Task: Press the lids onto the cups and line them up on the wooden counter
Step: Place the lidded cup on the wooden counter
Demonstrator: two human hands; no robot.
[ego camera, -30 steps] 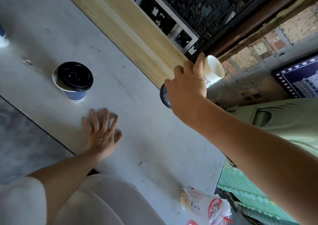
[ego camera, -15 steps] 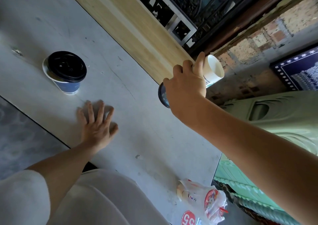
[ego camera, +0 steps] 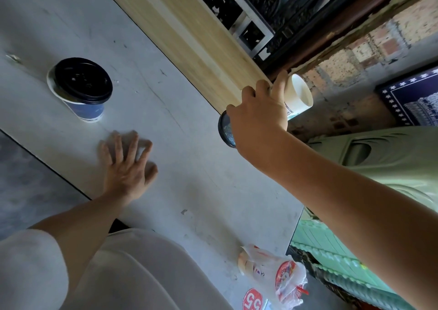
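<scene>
- Evidently the step in hand is capping the white paper cup (ego camera: 299, 94), held in the air at centre right of the frame, tipped over with its open mouth facing the upper right.
- To do it well, the cup probably wants standing upright on the grey worktop (ego camera: 184, 158) first. The lid can then be centred on the rim and pressed evenly all round until it seats.
- The right hand (ego camera: 258, 120) has its fingers curled round the cup's body. A dark round disc (ego camera: 225, 132) shows at the heel of the palm; it looks like a lid, though that cannot be told for sure.
- The left hand (ego camera: 125, 165) lies flat on the grey worktop at centre left, fingers spread, holding nothing.
- A blue paper cup (ego camera: 88, 111) stands at the upper left on the grey surface. Its black plastic lid (ego camera: 83, 80) seems to sit off-centre, with white rim showing on one side.
- The light wooden worktop strip (ego camera: 189, 37) runs along the top; no cup stands on its visible part.
</scene>
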